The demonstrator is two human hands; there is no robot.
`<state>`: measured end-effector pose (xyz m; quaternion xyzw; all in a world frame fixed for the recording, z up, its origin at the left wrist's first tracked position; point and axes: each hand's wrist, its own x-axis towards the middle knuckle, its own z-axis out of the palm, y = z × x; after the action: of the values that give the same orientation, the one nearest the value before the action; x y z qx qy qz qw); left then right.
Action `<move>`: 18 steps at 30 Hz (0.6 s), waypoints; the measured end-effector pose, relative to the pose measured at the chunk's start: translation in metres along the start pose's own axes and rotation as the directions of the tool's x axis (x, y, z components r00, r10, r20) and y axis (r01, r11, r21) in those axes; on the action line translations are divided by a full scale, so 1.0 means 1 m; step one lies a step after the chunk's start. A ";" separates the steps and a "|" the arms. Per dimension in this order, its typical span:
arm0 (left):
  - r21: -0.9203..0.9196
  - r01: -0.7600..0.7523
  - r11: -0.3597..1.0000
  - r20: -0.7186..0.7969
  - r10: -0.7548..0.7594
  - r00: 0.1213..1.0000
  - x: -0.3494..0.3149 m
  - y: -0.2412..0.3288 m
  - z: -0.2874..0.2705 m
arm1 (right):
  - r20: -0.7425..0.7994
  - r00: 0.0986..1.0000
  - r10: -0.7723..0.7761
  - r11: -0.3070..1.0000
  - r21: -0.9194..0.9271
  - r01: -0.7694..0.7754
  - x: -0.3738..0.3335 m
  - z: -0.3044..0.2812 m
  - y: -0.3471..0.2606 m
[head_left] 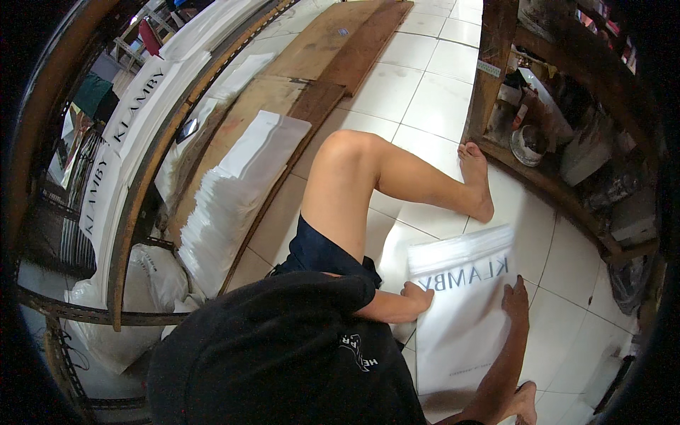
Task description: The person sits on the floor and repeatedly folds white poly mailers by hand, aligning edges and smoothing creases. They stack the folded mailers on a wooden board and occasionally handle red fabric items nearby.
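A white plastic bag (464,312) with grey printed lettering lies flat on the white tiled floor (432,92) in front of me. My left hand (418,294) rests on its left edge with the fingers curled onto the bag. My right hand (516,301) lies flat on the bag's right side, palm down. My bent bare leg (354,184) stretches out beyond the bag, with its foot (478,184) near the shelf.
A tall stack of white bags (234,191) leans on wooden boards (333,42) at the left. A curved rack (134,127) beside it holds more white printed bags. A cluttered wooden shelf (559,142) runs along the right. My other foot (524,404) is at the lower edge.
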<state>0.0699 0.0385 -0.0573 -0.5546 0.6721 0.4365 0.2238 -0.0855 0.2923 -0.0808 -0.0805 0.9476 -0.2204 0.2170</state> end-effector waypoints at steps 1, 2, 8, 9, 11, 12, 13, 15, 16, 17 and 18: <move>0.020 -0.010 1.000 -0.001 0.010 1.000 0.000 0.001 0.002 | -0.049 0.998 -0.037 0.999 -0.008 0.036 -0.001 0.004 0.003; 0.065 -0.010 0.998 -0.033 0.013 0.999 -0.001 0.002 0.004 | -0.095 0.993 -0.075 0.997 -0.017 0.074 -0.001 0.014 0.010; -0.044 0.023 0.999 -0.048 -0.025 0.999 -0.012 0.007 -0.004 | -0.064 0.998 -0.018 0.998 0.061 0.022 -0.006 0.016 0.017; -0.084 0.014 0.996 -0.018 -0.015 1.000 -0.001 -0.002 -0.005 | -0.027 1.000 -0.008 0.998 0.054 0.010 -0.010 0.013 0.006; -0.243 -0.039 0.969 0.084 0.061 0.995 0.016 -0.004 0.004 | -0.052 0.998 0.034 0.995 0.099 -0.029 -0.021 -0.005 0.000; -0.359 -0.034 0.933 0.130 0.086 0.988 0.018 0.002 -0.004 | -0.055 0.996 0.063 0.990 0.129 -0.056 -0.028 -0.013 -0.002; -0.564 -0.027 0.825 0.257 0.206 0.944 0.014 0.012 -0.019 | -0.011 0.999 0.032 0.953 0.302 -0.028 -0.033 -0.017 -0.005; -0.589 0.111 0.801 0.484 0.240 0.841 0.028 0.021 -0.030 | -0.119 0.990 0.076 0.840 0.543 0.001 -0.044 0.010 0.033; -0.597 0.280 0.752 0.641 0.236 0.731 0.066 0.004 -0.025 | -0.199 0.976 0.090 0.816 0.577 0.043 -0.048 0.028 0.034; -0.515 0.393 0.762 0.740 0.164 0.652 0.070 0.011 -0.032 | -0.102 0.982 0.157 0.746 0.664 -0.050 -0.061 0.027 0.024; -0.526 0.279 0.803 0.719 0.244 0.651 0.069 0.017 -0.041 | -0.010 0.975 0.222 0.663 0.734 -0.143 -0.075 0.021 0.012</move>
<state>0.0416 -0.0334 -0.0843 -0.3678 0.3371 0.8123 0.3021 -0.0093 0.3136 -0.0753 0.1189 0.7939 -0.5599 0.2050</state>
